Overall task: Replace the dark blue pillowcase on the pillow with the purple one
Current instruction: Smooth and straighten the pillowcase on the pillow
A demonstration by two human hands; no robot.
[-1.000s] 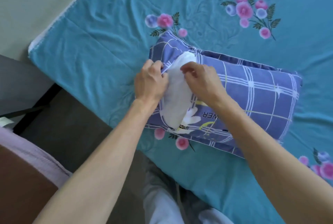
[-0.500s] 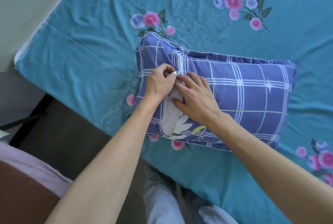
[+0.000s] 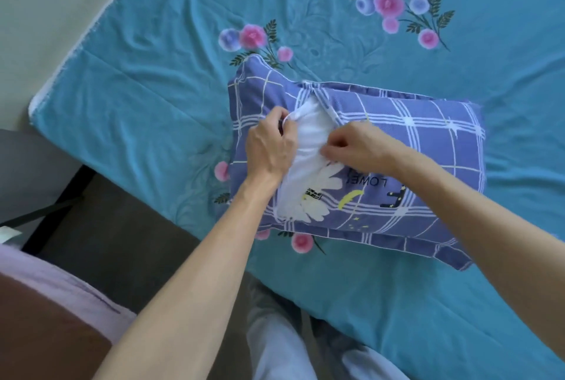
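Note:
A pillow in a purple checked pillowcase (image 3: pixel 412 147) with a white daisy print lies on the teal bed sheet (image 3: pixel 153 89). The case's back opening gapes and shows the white pillow (image 3: pixel 308 135) inside. My left hand (image 3: pixel 270 150) pinches the left edge of the opening, fingers curled on the fabric. My right hand (image 3: pixel 354 146) grips the right flap of the opening beside the white pillow. No dark blue pillowcase is in view.
The teal sheet with pink and blue flower prints covers the bed; its edge (image 3: pixel 76 52) runs at the upper left over a beige mattress. A dark floor (image 3: pixel 107 242) and my light trousers (image 3: pixel 281 343) lie below. A pink and brown thing (image 3: pixel 46 303) sits at lower left.
The opening has been pulled wider again, so more white pillow shows. My right hand went from lying flat over the gap to gripping the right flap.

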